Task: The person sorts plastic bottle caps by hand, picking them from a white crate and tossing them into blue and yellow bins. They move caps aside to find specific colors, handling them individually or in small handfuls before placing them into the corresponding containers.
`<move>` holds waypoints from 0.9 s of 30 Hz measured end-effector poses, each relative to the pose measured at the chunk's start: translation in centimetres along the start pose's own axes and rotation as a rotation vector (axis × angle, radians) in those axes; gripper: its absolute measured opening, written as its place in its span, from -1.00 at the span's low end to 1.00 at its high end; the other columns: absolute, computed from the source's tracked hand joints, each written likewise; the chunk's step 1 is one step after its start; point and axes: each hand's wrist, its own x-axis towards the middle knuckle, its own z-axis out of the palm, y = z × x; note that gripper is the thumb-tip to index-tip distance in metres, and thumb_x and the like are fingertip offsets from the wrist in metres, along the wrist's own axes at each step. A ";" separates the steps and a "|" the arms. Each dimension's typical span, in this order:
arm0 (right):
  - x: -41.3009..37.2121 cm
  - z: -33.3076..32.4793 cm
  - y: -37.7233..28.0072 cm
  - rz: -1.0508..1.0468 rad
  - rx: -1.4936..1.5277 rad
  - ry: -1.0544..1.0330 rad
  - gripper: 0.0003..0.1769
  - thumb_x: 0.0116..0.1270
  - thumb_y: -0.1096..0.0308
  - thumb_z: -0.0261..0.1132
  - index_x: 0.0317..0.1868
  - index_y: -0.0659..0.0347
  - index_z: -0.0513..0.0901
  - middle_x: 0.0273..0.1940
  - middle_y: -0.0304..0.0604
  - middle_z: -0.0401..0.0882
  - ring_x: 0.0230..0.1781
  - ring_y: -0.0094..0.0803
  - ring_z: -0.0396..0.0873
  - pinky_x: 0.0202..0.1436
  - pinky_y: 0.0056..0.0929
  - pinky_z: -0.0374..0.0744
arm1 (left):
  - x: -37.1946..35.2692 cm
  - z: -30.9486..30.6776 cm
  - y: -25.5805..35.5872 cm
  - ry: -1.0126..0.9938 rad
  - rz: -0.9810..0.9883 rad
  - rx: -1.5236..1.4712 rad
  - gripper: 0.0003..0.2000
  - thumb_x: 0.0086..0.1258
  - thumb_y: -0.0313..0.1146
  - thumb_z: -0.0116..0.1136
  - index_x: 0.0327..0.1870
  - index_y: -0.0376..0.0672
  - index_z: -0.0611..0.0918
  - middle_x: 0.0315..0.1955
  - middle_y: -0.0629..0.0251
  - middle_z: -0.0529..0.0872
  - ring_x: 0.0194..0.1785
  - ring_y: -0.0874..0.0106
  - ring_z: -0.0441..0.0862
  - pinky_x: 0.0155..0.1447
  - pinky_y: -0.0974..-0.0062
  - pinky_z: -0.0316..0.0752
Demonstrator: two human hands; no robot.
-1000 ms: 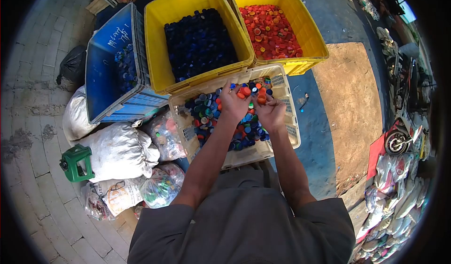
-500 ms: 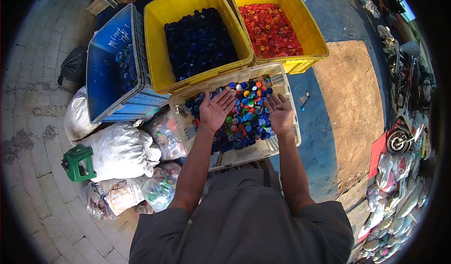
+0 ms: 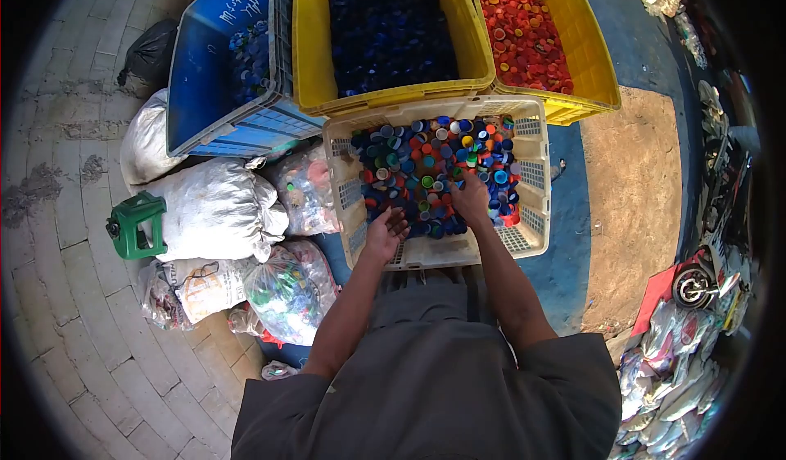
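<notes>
A cream perforated basket [image 3: 530, 173] holds several mixed bottle caps [image 3: 417, 165] in blue, red, green and orange. My left hand [image 3: 385, 232] hovers palm-up, fingers apart, over the basket's near left corner with nothing visible in it. My right hand [image 3: 471, 199] reaches palm-down into the caps near the basket's middle; its fingertips are among the caps and whether they grip one is hidden.
Behind the basket stand a yellow crate of dark blue caps [image 3: 307, 58], a yellow crate of red caps [image 3: 594, 67] and a blue crate [image 3: 201, 83]. White sacks [image 3: 205, 214], clear bags of caps [image 3: 286, 292] and a green object [image 3: 135, 224] lie left. A motorbike [image 3: 696, 284] stands right.
Both hands held red caps up, then opened empty palms over the basket. Now the left hand has dropped to the near corner and the right digs into the caps. The view shifted forward.
</notes>
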 end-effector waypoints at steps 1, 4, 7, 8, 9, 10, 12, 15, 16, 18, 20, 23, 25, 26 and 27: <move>0.7 0.7 -0.6 -0.071 -0.065 0.016 -0.73 0.11 0.24 0.39 -0.23 0.20 0.63 -0.41 -0.03 0.59 -0.36 -0.07 0.56 -0.25 -0.19 0.54 | -0.1 -0.1 0.0 -0.015 0.008 -0.001 -0.76 0.44 -0.16 0.08 -0.13 -0.14 0.61 -0.26 0.32 0.64 -0.18 0.39 0.59 -0.02 0.29 0.54; 3.0 2.6 -2.2 -0.206 -0.224 0.025 -0.70 0.10 0.21 0.39 -0.19 0.16 0.63 -0.26 -0.03 0.58 -0.16 -0.02 0.53 -0.10 -0.11 0.51 | -0.7 -0.5 0.1 -0.044 0.040 -0.002 -0.76 0.44 -0.17 0.08 -0.10 -0.15 0.60 -0.25 0.33 0.64 -0.18 0.40 0.59 -0.03 0.30 0.54; 5.3 4.1 -3.7 -0.186 -0.332 -0.018 -0.64 0.10 0.18 0.40 -0.11 0.12 0.62 -0.13 -0.06 0.55 0.01 -0.05 0.46 0.04 -0.08 0.46 | -1.5 -0.9 0.7 -0.051 0.074 -0.008 -0.76 0.44 -0.18 0.07 -0.09 -0.15 0.60 -0.24 0.33 0.63 -0.18 0.41 0.59 -0.03 0.31 0.53; 5.8 4.6 -3.8 -0.188 -0.369 -0.018 -0.62 0.10 0.17 0.40 -0.09 0.12 0.61 -0.10 -0.09 0.55 0.05 -0.06 0.44 0.06 -0.07 0.45 | -1.9 -1.2 0.8 -0.058 0.081 -0.019 -0.76 0.45 -0.18 0.06 -0.09 -0.15 0.60 -0.24 0.33 0.63 -0.18 0.41 0.58 -0.02 0.31 0.53; 6.2 5.1 -3.9 -0.189 -0.406 -0.018 -0.60 0.10 0.16 0.40 -0.06 0.11 0.61 -0.08 -0.11 0.54 0.08 -0.08 0.42 0.09 -0.07 0.43 | -2.1 -1.7 0.7 -0.065 0.088 -0.029 -0.77 0.45 -0.19 0.05 -0.09 -0.14 0.60 -0.23 0.33 0.63 -0.18 0.41 0.58 -0.02 0.32 0.52; 6.7 5.6 -3.9 -0.162 -0.407 -0.064 -0.58 0.10 0.17 0.38 -0.03 0.12 0.60 -0.02 -0.11 0.51 0.13 -0.09 0.39 0.13 -0.06 0.40 | -2.3 -2.1 0.7 -0.047 0.090 -0.034 -0.77 0.44 -0.19 0.06 -0.09 -0.14 0.59 -0.23 0.33 0.63 -0.17 0.41 0.58 -0.01 0.32 0.51; 7.1 6.3 -4.0 -0.160 -0.455 -0.069 -0.50 0.09 0.18 0.36 0.06 0.12 0.56 0.01 -0.08 0.48 0.11 -0.10 0.38 0.12 -0.10 0.39 | -2.8 -2.7 0.8 -0.015 0.097 -0.042 -0.77 0.44 -0.19 0.06 -0.08 -0.14 0.59 -0.22 0.34 0.63 -0.16 0.41 0.58 0.00 0.33 0.50; 7.4 6.9 -4.2 -0.146 -0.498 -0.083 -0.41 0.04 0.23 0.34 0.15 0.11 0.52 0.06 -0.06 0.45 0.12 -0.11 0.36 0.13 -0.13 0.38 | -3.3 -3.4 0.8 0.020 0.108 -0.038 -0.77 0.42 -0.20 0.07 -0.07 -0.13 0.58 -0.22 0.34 0.63 -0.16 0.40 0.57 0.00 0.32 0.50; 7.5 6.9 -4.3 -0.138 -0.505 -0.090 -0.41 0.04 0.23 0.34 0.15 0.11 0.52 0.07 -0.05 0.44 0.13 -0.11 0.36 0.13 -0.13 0.37 | -3.5 -3.6 0.7 0.029 0.105 -0.039 -0.77 0.42 -0.20 0.08 -0.08 -0.13 0.58 -0.22 0.34 0.63 -0.15 0.40 0.57 0.01 0.32 0.50; 7.6 6.7 -4.7 -0.113 -0.526 -0.117 -0.44 0.04 0.24 0.33 0.12 0.11 0.52 0.07 -0.05 0.44 0.13 -0.10 0.35 0.14 -0.13 0.37 | -3.4 -3.8 0.7 0.041 0.100 -0.037 -0.77 0.41 -0.20 0.08 -0.08 -0.13 0.58 -0.21 0.34 0.63 -0.15 0.40 0.57 0.01 0.31 0.49; 7.6 6.4 -5.3 -0.078 -0.550 -0.160 -0.48 0.04 0.26 0.33 0.09 0.12 0.53 0.07 -0.05 0.43 0.13 -0.10 0.35 0.14 -0.13 0.37 | -3.2 -3.7 0.6 0.035 0.087 -0.040 -0.78 0.41 -0.20 0.09 -0.09 -0.13 0.58 -0.21 0.34 0.63 -0.15 0.40 0.57 0.01 0.31 0.49; 7.2 7.5 -3.8 -0.146 -0.520 -0.082 -0.56 0.06 0.26 0.35 0.00 0.12 0.54 0.07 -0.08 0.43 0.13 -0.10 0.35 0.10 -0.11 0.39 | -2.6 -3.5 0.5 0.011 0.084 -0.024 -0.78 0.40 -0.20 0.09 -0.08 -0.12 0.58 -0.21 0.34 0.63 -0.15 0.41 0.57 -0.01 0.31 0.49; 6.6 7.2 -3.4 -0.159 -0.465 -0.055 -0.59 0.08 0.25 0.35 -0.04 0.11 0.54 0.04 -0.11 0.46 0.12 -0.11 0.36 0.06 -0.11 0.40 | -2.5 -2.8 0.7 0.001 0.084 -0.008 -0.78 0.40 -0.20 0.09 -0.08 -0.12 0.58 -0.21 0.35 0.63 -0.15 0.42 0.57 -0.02 0.31 0.49; 6.4 7.2 -3.3 -0.166 -0.436 -0.043 -0.61 0.08 0.25 0.36 -0.06 0.11 0.54 0.03 -0.13 0.47 0.11 -0.12 0.37 0.04 -0.11 0.40 | -2.4 -2.5 0.8 0.003 0.081 0.002 -0.77 0.40 -0.20 0.10 -0.08 -0.12 0.58 -0.22 0.35 0.63 -0.15 0.42 0.57 -0.03 0.32 0.49; 6.3 7.3 -2.9 -0.184 -0.420 -0.041 -0.62 0.09 0.24 0.35 -0.06 0.10 0.54 0.00 -0.14 0.48 0.10 -0.14 0.38 0.03 -0.12 0.40 | -2.5 -2.2 0.9 0.006 0.078 0.011 -0.77 0.41 -0.19 0.10 -0.08 -0.12 0.57 -0.22 0.35 0.63 -0.15 0.43 0.57 -0.03 0.32 0.49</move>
